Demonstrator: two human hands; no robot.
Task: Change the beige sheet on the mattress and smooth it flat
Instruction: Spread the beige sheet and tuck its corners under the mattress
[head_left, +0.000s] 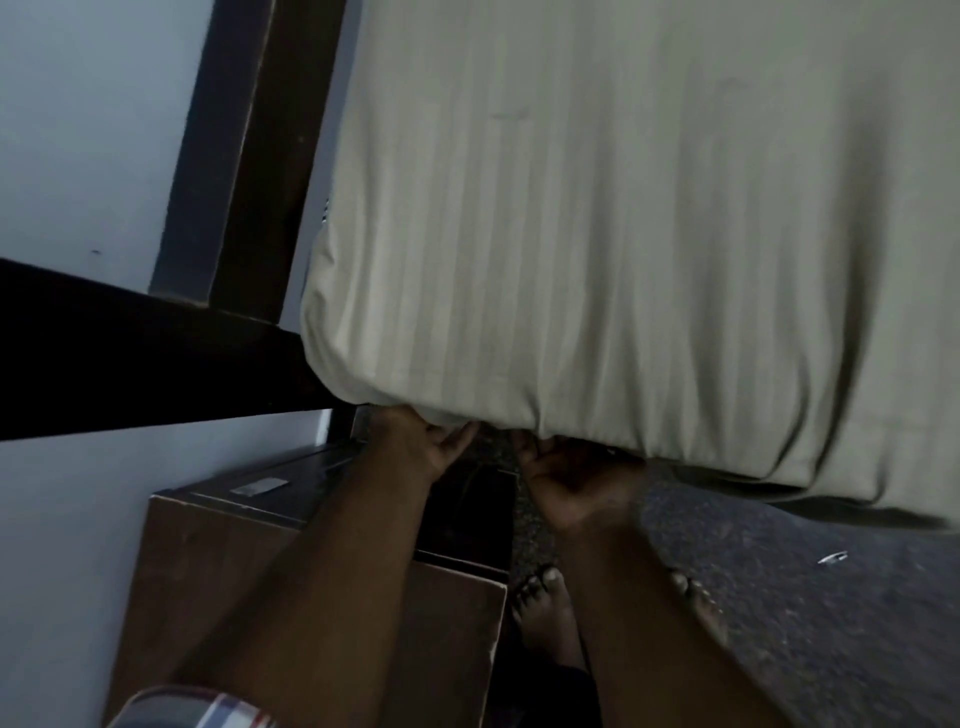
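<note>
Both hands, left hand (426, 447) and right hand (566, 480), curl their fingers under the sheet's (597, 234) corner edge, squeezed beside the nightstand (218, 540).

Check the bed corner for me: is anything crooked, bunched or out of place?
The beige sheet bunches into wrinkles along the mattress edge where the left hand and right hand reach under it. A small pale scrap lies on the carpet.

The sheet (597, 234) is matt beige cloth, woven in faint satin stripes and creased along its lower edge. The headboard (260, 171) is dark wood with a dull sheen. The nightstand (218, 561) is brown wood, smooth. The floor (831, 613) is rough speckled carpet.
</note>
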